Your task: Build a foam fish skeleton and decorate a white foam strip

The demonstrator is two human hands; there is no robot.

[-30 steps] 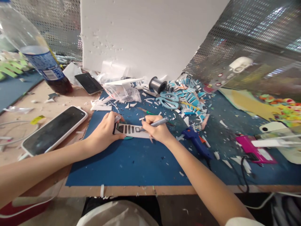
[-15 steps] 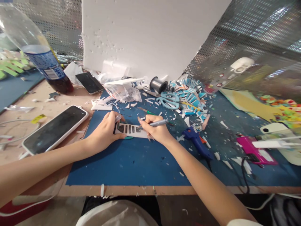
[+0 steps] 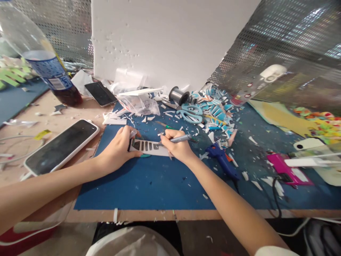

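A narrow white strip [image 3: 163, 152] with several dark rectangles along it lies on the blue mat [image 3: 144, 188]. My left hand [image 3: 124, 144] grips the strip's left end between thumb and fingers. A grey marker pen [image 3: 180, 138] is held in my right hand [image 3: 177, 144], slanting up to the right. Its tip meets the strip by the rightmost dark rectangle, which shows a dark outline with a lighter middle. The strip's right end is partly hidden by my right fingers. Just behind lies a thin green-handled tool [image 3: 170, 127].
Light-blue scissors [image 3: 190, 113], a wire spool [image 3: 178, 95] and foam scraps [image 3: 217, 106] crowd the back. A blue glue gun [image 3: 222, 161] lies right, near a magenta device [image 3: 289, 170]. Two phones, one white-cased [image 3: 62, 147], and a cola bottle [image 3: 57, 76] are left.
The outline of the rightmost rectangle shows more clearly, and my right fingers have shifted slightly at the pen. My left hand keeps its hold on the strip; the whole view has drifted a little.
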